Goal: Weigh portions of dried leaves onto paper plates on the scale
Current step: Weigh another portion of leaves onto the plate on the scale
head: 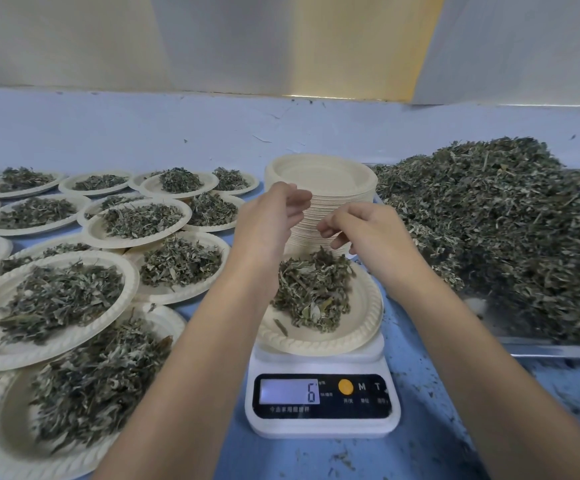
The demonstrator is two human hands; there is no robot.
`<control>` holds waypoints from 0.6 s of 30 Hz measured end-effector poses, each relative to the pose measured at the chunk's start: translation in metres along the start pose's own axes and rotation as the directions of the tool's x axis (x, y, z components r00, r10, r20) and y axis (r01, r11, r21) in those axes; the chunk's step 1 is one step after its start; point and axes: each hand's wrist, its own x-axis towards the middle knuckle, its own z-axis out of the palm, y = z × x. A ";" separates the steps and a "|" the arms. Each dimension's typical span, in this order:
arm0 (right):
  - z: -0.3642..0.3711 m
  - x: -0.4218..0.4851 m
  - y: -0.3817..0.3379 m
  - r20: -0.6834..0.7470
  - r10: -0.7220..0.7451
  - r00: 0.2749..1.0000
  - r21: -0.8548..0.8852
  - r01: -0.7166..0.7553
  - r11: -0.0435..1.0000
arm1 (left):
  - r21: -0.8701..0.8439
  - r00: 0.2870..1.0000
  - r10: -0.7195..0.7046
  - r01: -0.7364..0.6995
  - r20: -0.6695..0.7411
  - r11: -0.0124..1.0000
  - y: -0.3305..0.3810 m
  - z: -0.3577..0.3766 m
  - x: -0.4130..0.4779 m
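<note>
Reading 6 on the scale (pixel 323 407); paper plate (pixel 361 327) sits on its pan with a loose heap of dried leaves (pixel 311 292); left hand (pixel 271 216) hovers over it, fingers loosely curved, nothing visible in them; right hand (pixel 364 230) has fingertips bunched, can't tell if it pinches leaf. Leaves look featherlight, brittle, shed-prone; take small tufts off the heap top; plate looks thin and flexy; lift by opposite rims. Behind: plate stack (pixel 319 178); bulk pile (pixel 496 230) right; filled plates (pixel 92 233) left.
</note>
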 end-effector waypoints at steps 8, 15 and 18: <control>0.005 0.000 0.002 0.038 -0.029 0.999 0.005 0.029 1.000 | -0.015 0.999 0.020 -0.019 0.033 1.000 0.002 0.002 -0.002; 0.006 0.000 0.002 0.030 -0.040 0.999 0.022 0.039 0.999 | -0.053 0.999 0.027 -0.025 0.031 0.998 0.002 0.000 -0.002; 0.005 0.000 0.000 0.035 -0.029 0.999 0.017 0.029 0.999 | -0.074 0.999 0.029 -0.028 0.017 0.997 0.003 0.000 -0.002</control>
